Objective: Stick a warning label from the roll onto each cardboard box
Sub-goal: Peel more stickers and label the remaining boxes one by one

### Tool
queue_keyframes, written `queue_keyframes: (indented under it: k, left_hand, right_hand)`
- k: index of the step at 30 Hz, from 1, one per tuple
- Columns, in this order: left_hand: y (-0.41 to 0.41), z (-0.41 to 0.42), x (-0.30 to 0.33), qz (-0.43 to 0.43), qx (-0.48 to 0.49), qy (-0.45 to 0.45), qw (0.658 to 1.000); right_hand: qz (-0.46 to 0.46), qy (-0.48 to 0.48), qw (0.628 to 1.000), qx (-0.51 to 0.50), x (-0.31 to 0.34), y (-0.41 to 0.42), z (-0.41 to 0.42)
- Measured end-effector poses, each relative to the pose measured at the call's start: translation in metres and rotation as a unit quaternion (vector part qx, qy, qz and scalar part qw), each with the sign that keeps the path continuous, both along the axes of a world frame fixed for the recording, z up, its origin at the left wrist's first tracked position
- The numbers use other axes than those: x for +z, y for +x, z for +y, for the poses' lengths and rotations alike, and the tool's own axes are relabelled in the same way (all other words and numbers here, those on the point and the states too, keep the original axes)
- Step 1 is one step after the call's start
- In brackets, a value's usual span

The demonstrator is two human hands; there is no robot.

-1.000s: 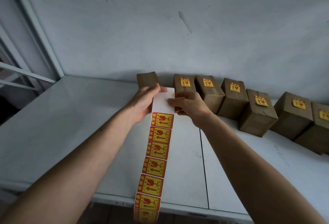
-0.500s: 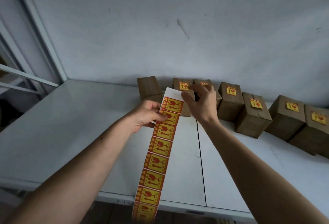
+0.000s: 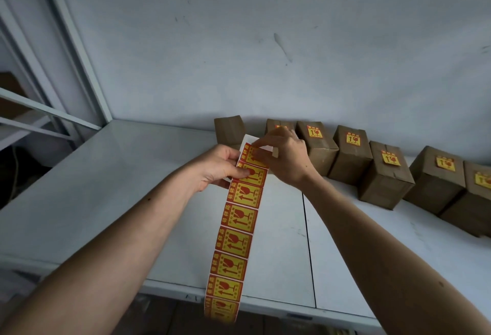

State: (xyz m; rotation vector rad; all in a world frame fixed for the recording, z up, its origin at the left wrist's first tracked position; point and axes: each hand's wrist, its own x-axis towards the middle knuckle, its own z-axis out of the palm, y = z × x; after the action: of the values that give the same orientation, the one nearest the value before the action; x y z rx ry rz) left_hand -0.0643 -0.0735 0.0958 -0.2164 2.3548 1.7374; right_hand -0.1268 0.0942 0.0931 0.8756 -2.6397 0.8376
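Note:
A long strip of yellow-and-red warning labels [image 3: 240, 217] hangs from my hands down past the table's front edge. My left hand [image 3: 216, 168] pinches the strip near its top, thumb on a label. My right hand [image 3: 285, 160] has its fingertips on the topmost label [image 3: 253, 155], just under the bare white backing. Several cardboard boxes stand in a row along the wall. The leftmost box [image 3: 229, 130] shows no label. The box behind my right hand [image 3: 276, 126] and those to its right, such as one box [image 3: 317, 143], carry a label on top.
The white table [image 3: 127, 175] has a seam [image 3: 308, 241] running front to back. A grey wall rises right behind the boxes. A metal frame post [image 3: 79, 52] and rails stand at the left. The row of boxes runs off the right edge.
My right hand came back from the boxes to the top of the strip. My left hand slid down the strip, which now shows labels almost to its upper end.

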Motion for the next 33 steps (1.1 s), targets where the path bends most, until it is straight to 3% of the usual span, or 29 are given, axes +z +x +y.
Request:
queue_keyframes:
  k: [25, 28, 31, 33]
  left_hand:
    - [0.008, -0.015, 0.003, -0.011, -0.033, 0.001, 0.999]
    - [0.005, -0.021, 0.004, -0.009, 0.002, 0.014, 1.000]
    - [0.000, -0.038, 0.009, -0.003, 0.060, 0.017, 0.998]
    - [-0.006, -0.051, 0.010, 0.005, 0.120, 0.016, 0.993]
  right_hand:
    - [-0.056, -0.003, 0.995, 0.078, 0.008, -0.003, -0.017]
    - [-0.101, -0.092, 0.987, 0.083, 0.007, -0.007, -0.016]
    - [-0.180, -0.270, 0.944, 0.049, 0.012, -0.010, -0.015]
    - [-0.221, -0.336, 0.915, 0.029, 0.014, -0.016, -0.016]
